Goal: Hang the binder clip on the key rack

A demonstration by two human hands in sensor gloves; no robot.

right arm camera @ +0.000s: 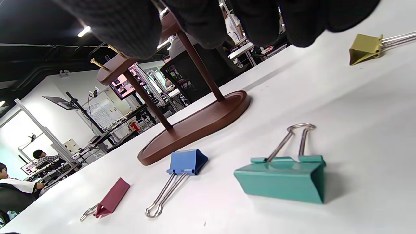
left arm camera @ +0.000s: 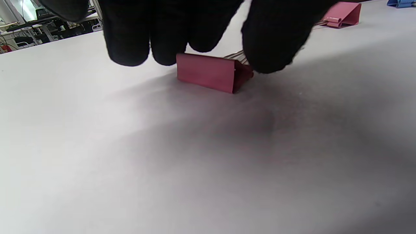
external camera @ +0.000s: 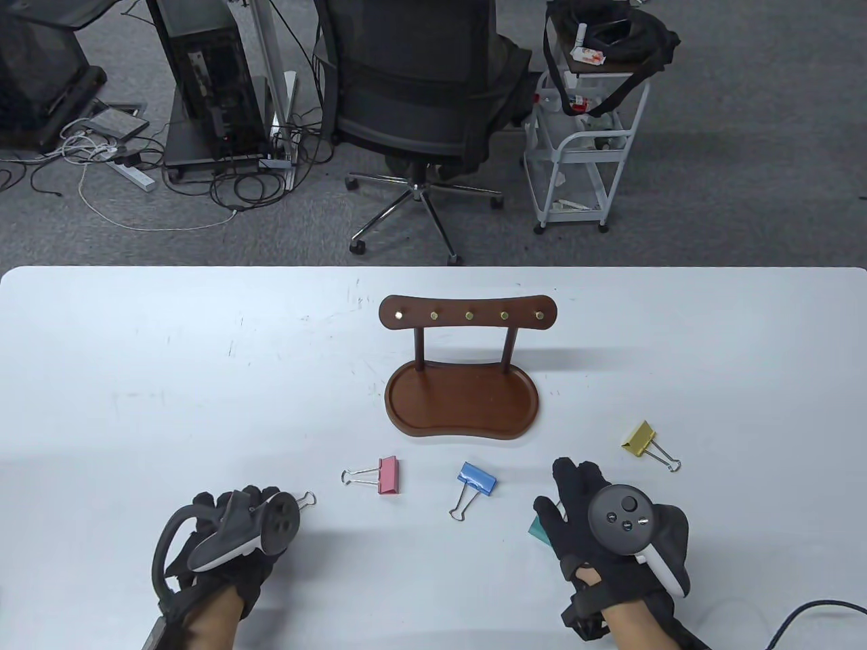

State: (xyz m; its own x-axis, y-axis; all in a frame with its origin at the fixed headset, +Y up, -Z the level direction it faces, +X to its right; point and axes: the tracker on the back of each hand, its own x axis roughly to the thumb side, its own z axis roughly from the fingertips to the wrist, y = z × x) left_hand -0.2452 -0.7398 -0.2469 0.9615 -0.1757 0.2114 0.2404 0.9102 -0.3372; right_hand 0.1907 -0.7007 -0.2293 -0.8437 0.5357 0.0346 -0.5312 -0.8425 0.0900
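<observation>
The brown wooden key rack (external camera: pixel 467 399) stands mid-table, its crossbar studded with several brass pegs (external camera: pixel 469 315). My left hand (external camera: pixel 230 525) hovers low over a dark pink binder clip (left arm camera: pixel 211 72) lying flat on the table. Its fingers (left arm camera: pixel 130 39) hang behind the clip and the thumb (left arm camera: pixel 273 42) hangs over the wire handles. In the table view only the handle tip (external camera: pixel 308 501) shows. My right hand (external camera: pixel 582 494) is stretched flat above a teal clip (right arm camera: pixel 282 180), not touching it; a teal corner (external camera: pixel 538 528) peeks out.
Loose on the table lie a pink clip (external camera: pixel 388 474), a blue clip (external camera: pixel 476 477) and a yellow clip (external camera: pixel 640 437). Beyond the far table edge (external camera: pixel 433 267) stand an office chair (external camera: pixel 420 101) and a white cart (external camera: pixel 582 142).
</observation>
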